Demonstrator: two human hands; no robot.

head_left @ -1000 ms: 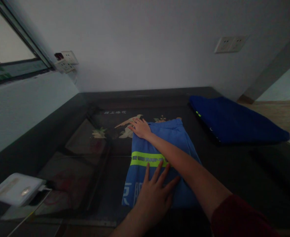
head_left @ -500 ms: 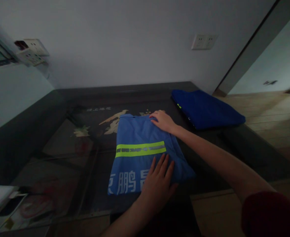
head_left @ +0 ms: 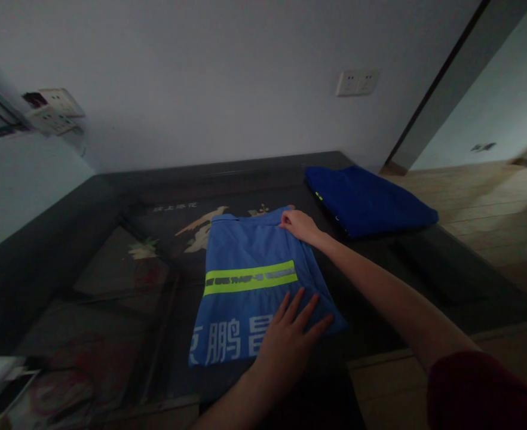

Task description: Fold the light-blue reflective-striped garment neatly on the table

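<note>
A dark glass-topped table [head_left: 111, 286] is filling the scene, its printed artwork barely showing in the dim light and its near left corner running out of frame, while bare tabletop is lying open to the left of a folded light-blue garment [head_left: 250, 286] at its centre. A darker blue folded garment [head_left: 371, 200] is sitting at the far right corner, just apart from the table's right edge. The left hand [head_left: 290, 343] is pressing flat, fingers spread, on the light-blue garment's near right part, and the right hand [head_left: 300, 226] is resting at its far right corner, fingers curled at the edge, though whether they are pinching cloth cannot be told.
</note>
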